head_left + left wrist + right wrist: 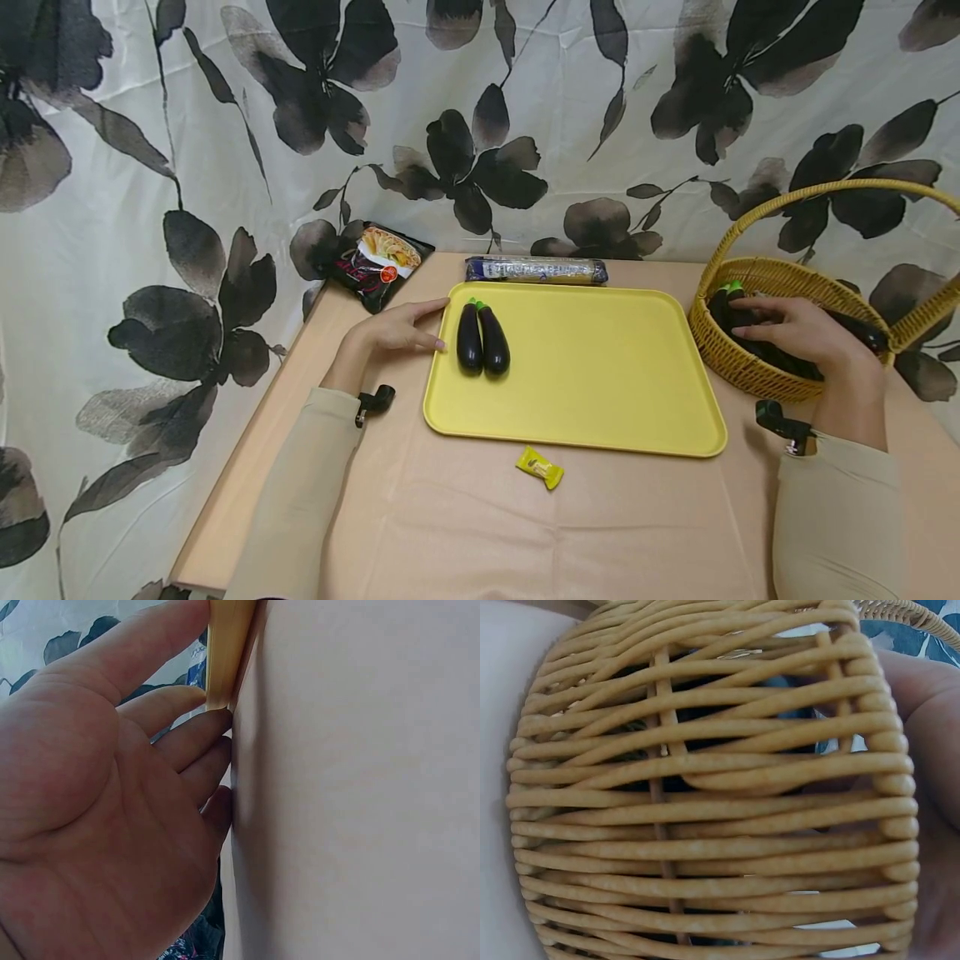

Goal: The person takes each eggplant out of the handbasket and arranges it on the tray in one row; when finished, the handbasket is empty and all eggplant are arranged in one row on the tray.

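Note:
Two dark purple eggplants [482, 339] lie side by side at the left end of a yellow tray [600, 367]. My left hand [397, 327] touches the tray's left edge with its fingers spread and nearly straight; its palm faces the camera in the left wrist view. On the right, my right hand [806, 329] reaches into a wicker basket [738, 362], thumb and fingers about the dark eggplants [783, 358] inside. Woven strands cover most of the right wrist view and hide the fingertips, so whether they grip an eggplant is unclear.
Behind the tray lies a long blue wrapped package [536, 270]. A black food packet [382, 262] rests at the table's far left corner. In front of the tray is a small yellow wrapped piece [540, 467]. The basket's tall handle [817, 193] arches over its opening.

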`<state>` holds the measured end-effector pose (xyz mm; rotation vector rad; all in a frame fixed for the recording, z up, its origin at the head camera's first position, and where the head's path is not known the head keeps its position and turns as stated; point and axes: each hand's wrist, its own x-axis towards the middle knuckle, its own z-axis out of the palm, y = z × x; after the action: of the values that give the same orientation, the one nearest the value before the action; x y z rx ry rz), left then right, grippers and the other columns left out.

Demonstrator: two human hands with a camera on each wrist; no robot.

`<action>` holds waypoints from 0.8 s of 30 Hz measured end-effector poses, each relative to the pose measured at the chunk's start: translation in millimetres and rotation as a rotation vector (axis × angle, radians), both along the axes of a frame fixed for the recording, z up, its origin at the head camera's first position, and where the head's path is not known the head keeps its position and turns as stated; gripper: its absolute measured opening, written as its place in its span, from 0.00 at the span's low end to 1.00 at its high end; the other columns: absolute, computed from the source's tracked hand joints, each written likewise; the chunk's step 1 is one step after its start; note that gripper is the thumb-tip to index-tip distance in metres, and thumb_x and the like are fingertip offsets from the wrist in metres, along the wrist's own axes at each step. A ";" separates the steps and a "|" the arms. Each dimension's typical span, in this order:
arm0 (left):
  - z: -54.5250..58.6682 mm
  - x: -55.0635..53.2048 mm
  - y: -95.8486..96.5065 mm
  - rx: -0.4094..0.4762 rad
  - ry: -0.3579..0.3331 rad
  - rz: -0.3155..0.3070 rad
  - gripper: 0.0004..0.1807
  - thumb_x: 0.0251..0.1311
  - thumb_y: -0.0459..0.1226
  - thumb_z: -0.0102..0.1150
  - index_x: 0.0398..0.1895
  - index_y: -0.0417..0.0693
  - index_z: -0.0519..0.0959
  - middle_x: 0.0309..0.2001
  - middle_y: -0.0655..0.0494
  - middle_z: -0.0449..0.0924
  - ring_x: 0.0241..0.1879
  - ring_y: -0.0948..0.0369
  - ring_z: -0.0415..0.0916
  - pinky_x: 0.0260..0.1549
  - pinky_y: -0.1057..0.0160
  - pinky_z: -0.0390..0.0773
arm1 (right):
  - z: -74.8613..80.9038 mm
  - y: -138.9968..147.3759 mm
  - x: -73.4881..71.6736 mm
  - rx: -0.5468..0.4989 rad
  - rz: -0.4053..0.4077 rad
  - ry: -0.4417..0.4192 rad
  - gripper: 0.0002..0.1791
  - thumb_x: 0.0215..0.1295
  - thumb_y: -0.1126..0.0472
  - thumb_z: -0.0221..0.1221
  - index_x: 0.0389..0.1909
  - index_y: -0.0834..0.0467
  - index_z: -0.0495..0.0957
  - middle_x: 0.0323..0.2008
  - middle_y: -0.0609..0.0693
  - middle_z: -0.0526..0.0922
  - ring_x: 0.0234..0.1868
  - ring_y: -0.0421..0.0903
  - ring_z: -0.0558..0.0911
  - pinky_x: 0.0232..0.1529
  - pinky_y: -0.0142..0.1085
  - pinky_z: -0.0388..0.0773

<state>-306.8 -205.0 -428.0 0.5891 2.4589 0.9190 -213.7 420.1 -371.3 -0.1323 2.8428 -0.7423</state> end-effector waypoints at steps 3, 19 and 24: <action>0.0 0.2 0.0 0.001 -0.004 0.003 0.55 0.56 0.56 0.76 0.84 0.61 0.56 0.84 0.55 0.53 0.84 0.53 0.43 0.83 0.47 0.45 | 1.0 0.3 -0.5 -0.012 -0.026 0.022 0.37 0.75 0.44 0.60 0.75 0.62 0.68 0.61 0.72 0.74 0.58 0.67 0.74 0.54 0.60 0.78; 1.5 -0.6 0.1 0.004 -0.009 0.003 0.55 0.56 0.56 0.76 0.84 0.61 0.57 0.84 0.56 0.53 0.84 0.54 0.43 0.83 0.47 0.45 | 20.8 -4.6 12.9 -0.138 -0.147 0.144 0.40 0.68 0.39 0.66 0.74 0.55 0.70 0.70 0.61 0.66 0.52 0.40 0.71 0.34 0.17 0.73; 1.3 -0.6 -0.1 0.005 -0.011 0.004 0.55 0.56 0.55 0.76 0.84 0.61 0.57 0.84 0.56 0.53 0.84 0.54 0.43 0.83 0.47 0.45 | 29.2 -8.1 17.2 -0.145 -0.134 0.109 0.40 0.67 0.39 0.67 0.74 0.53 0.70 0.69 0.60 0.66 0.43 0.26 0.73 0.36 0.24 0.81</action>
<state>-307.4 -205.1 -426.7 0.5794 2.4491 0.9283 -196.5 412.0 -342.2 -0.0031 2.9211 -0.9994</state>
